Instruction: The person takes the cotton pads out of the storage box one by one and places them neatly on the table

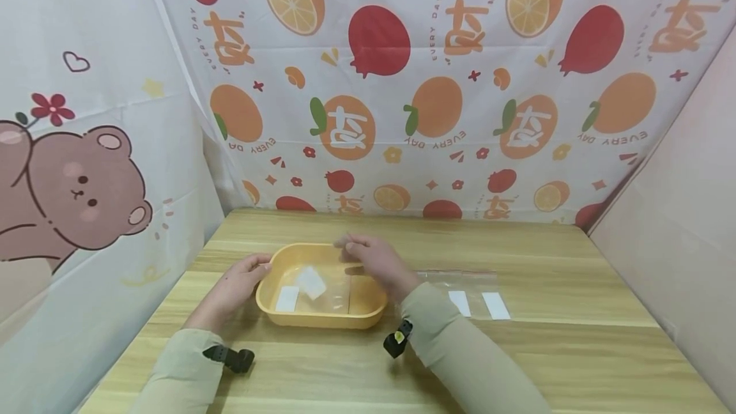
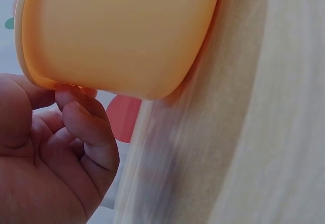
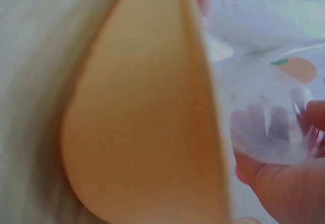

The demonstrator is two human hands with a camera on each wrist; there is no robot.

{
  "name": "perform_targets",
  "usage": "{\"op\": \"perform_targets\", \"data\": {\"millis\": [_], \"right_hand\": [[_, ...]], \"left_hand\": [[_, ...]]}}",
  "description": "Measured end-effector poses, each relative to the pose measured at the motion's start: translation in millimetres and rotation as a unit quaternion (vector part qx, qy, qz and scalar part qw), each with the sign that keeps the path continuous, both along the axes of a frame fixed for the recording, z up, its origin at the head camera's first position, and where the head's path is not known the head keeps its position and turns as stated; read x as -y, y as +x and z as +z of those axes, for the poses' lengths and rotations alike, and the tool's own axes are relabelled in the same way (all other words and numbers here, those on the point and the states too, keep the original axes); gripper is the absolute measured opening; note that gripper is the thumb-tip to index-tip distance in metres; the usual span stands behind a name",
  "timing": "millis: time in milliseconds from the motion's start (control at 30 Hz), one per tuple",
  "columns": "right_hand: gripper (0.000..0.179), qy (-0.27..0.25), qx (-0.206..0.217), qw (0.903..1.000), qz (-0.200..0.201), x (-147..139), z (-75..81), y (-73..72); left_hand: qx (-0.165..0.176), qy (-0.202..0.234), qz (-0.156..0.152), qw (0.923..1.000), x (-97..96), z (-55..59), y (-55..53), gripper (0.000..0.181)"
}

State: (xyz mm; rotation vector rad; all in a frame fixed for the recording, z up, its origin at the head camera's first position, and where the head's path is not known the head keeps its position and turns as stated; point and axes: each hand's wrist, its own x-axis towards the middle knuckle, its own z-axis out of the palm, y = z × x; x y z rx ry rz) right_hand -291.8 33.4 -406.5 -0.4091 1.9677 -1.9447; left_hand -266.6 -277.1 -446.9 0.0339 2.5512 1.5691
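My left hand [image 1: 238, 283] pinches the left rim of a yellow plastic basin [image 1: 322, 319], thumb and fingertips at its edge in the left wrist view. Over the basin's far right side, my right hand [image 1: 376, 264] holds a clear plastic bag [image 3: 274, 127] between thumb and fingers. Through the film, its fingers show in the right wrist view. Inside the basin lie clear film and two white labels, one flat white label [image 1: 287, 299] at the left and a tilted white label [image 1: 312, 282] beside it. Which bag each label belongs to, I cannot tell.
Right of the basin, on the wooden table [image 1: 322, 369], lies clear bag film [image 1: 477, 280] with a white label [image 1: 459, 303] and another white label [image 1: 496, 306], partly behind my right forearm. A fruit-print cloth [image 1: 391, 114] hangs behind the table.
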Motion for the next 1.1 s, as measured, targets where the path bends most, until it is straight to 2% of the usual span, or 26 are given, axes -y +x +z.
{"op": "perform_targets", "data": {"millis": [233, 467, 633, 733, 867, 1100], "right_hand": [[0.031, -0.024, -0.016, 0.9993, 0.022, -24.7, 14.8, -5.2], [0.034, 0.007, -0.048, 0.9978, 0.047, -50.2, 33.4, -2.7], [0.033, 0.038, -0.082, 0.9928, 0.078, -75.2, 54.2, 2.1], [0.031, 0.08, -0.128, 0.983, 0.105, -94.3, 70.1, 7.1], [0.028, 0.161, -0.177, 0.9617, 0.134, -118.7, 87.8, 15.0], [0.025, 0.273, -0.202, 0.9243, 0.174, -158.3, 100.6, 27.2]], "left_hand": [[-0.003, -0.006, 0.002, 1.0, 0.2, 0.7, 0.3, 0.053], [-0.011, -0.023, 0.0, 0.9997, 0.6, 0.9, 1.5, 0.054], [-0.013, -0.029, -0.003, 0.9995, -1.1, 3.4, 2.7, 0.053], [-0.012, -0.027, -0.005, 0.9996, -1.8, 4.5, 2.8, 0.053], [-0.012, -0.023, -0.006, 0.9997, -1.4, 4.8, 2.5, 0.052], [-0.011, -0.023, -0.003, 0.9997, -0.8, 3.5, 1.8, 0.053]]}}
